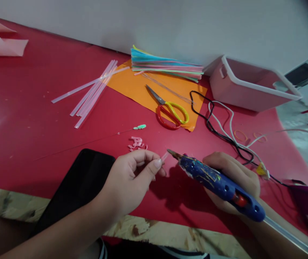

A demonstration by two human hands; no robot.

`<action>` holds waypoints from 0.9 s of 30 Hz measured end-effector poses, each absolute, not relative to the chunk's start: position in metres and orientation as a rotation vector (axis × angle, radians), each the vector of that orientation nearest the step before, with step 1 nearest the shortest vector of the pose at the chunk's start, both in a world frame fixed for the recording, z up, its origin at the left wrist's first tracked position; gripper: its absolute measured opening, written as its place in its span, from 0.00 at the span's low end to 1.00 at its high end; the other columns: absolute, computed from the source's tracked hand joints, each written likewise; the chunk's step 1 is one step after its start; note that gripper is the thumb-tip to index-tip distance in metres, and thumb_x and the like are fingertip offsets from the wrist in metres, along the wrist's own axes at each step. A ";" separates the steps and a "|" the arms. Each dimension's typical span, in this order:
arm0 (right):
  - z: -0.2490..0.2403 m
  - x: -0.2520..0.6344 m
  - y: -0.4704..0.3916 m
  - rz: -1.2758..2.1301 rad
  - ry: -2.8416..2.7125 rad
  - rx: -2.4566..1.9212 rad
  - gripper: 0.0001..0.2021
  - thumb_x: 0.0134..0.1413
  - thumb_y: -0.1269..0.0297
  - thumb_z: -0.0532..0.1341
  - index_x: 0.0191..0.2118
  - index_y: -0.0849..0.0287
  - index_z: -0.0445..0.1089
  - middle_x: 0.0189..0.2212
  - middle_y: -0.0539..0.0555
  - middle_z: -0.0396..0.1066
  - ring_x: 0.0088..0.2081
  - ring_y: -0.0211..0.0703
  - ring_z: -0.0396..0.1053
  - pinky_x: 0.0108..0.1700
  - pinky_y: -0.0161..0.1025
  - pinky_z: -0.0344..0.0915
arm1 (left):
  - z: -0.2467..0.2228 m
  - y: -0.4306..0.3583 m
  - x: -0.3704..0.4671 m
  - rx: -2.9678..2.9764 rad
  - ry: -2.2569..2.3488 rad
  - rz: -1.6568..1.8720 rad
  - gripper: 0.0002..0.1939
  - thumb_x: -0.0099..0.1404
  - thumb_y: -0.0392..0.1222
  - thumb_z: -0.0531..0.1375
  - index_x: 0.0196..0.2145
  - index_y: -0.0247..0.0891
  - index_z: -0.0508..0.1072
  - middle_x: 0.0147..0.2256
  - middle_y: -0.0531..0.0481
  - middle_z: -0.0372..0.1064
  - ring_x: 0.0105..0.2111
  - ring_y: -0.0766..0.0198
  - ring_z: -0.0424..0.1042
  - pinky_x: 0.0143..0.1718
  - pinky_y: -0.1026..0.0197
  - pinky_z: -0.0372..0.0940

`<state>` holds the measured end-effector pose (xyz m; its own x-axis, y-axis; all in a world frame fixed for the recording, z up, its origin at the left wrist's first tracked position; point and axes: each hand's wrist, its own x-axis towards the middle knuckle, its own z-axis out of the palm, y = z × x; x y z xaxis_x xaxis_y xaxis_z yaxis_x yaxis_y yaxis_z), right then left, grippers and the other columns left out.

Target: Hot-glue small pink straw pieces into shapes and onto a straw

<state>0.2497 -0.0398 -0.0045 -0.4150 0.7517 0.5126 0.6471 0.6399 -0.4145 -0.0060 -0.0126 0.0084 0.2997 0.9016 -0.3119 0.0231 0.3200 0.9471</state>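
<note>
My left hand (132, 176) pinches a small pink strip (165, 157) between thumb and forefinger. Its free end points up toward the nozzle of a blue hot glue gun (207, 176). My right hand (231, 180) is wrapped round the gun's handle, partly hidden behind its body. A clear glue stick (291, 233) sticks out of the gun's rear end. The nozzle tip is very close to the strip; I cannot tell whether they touch. Curled pink pieces (137, 143) lie just beyond my left hand, near a thin wire with a green fuzzy tip (139, 127).
Scissors (167, 109) and pipe cleaners (164, 66) lie on orange paper (132, 84). Several glue sticks (94, 91) rest left of them. A pink bin (240, 88) stands at back right, cables (224, 133) before it. A black phone (81, 183) lies under my left forearm.
</note>
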 end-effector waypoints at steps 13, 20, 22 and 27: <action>-0.003 0.248 -0.042 0.244 -2.210 -1.056 0.08 0.60 0.71 0.60 0.45 0.60 0.68 0.33 0.55 0.71 0.33 0.42 0.71 0.34 0.39 0.69 | 0.006 -0.012 -0.007 1.030 1.063 0.770 0.11 0.69 0.41 0.61 0.28 0.37 0.75 0.24 0.55 0.73 0.20 0.74 0.64 0.22 0.71 0.60; -0.003 0.248 -0.042 0.214 -2.184 -1.106 0.08 0.60 0.70 0.61 0.45 0.60 0.68 0.33 0.54 0.70 0.32 0.42 0.71 0.33 0.38 0.69 | 0.004 -0.012 -0.007 1.069 1.097 0.797 0.11 0.69 0.42 0.61 0.29 0.38 0.75 0.25 0.56 0.74 0.20 0.75 0.64 0.23 0.71 0.60; -0.002 0.247 -0.043 0.228 -2.209 -1.073 0.08 0.60 0.71 0.60 0.46 0.60 0.68 0.33 0.55 0.70 0.32 0.42 0.71 0.33 0.39 0.70 | 0.005 -0.013 -0.006 1.052 1.084 0.805 0.10 0.69 0.41 0.62 0.29 0.38 0.76 0.24 0.57 0.74 0.20 0.75 0.64 0.23 0.71 0.61; 0.001 0.243 -0.042 0.251 -2.247 -1.059 0.08 0.61 0.70 0.60 0.46 0.60 0.68 0.33 0.56 0.71 0.32 0.43 0.71 0.32 0.40 0.70 | 0.004 -0.013 -0.004 1.023 1.068 0.828 0.09 0.68 0.40 0.63 0.28 0.39 0.76 0.23 0.57 0.74 0.19 0.75 0.65 0.23 0.72 0.62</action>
<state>0.2428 -0.0418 0.0015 -0.4759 0.7470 0.4643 0.6262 0.6584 -0.4175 -0.0040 -0.0127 0.0043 0.2851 0.9123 -0.2940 -0.0574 0.3224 0.9449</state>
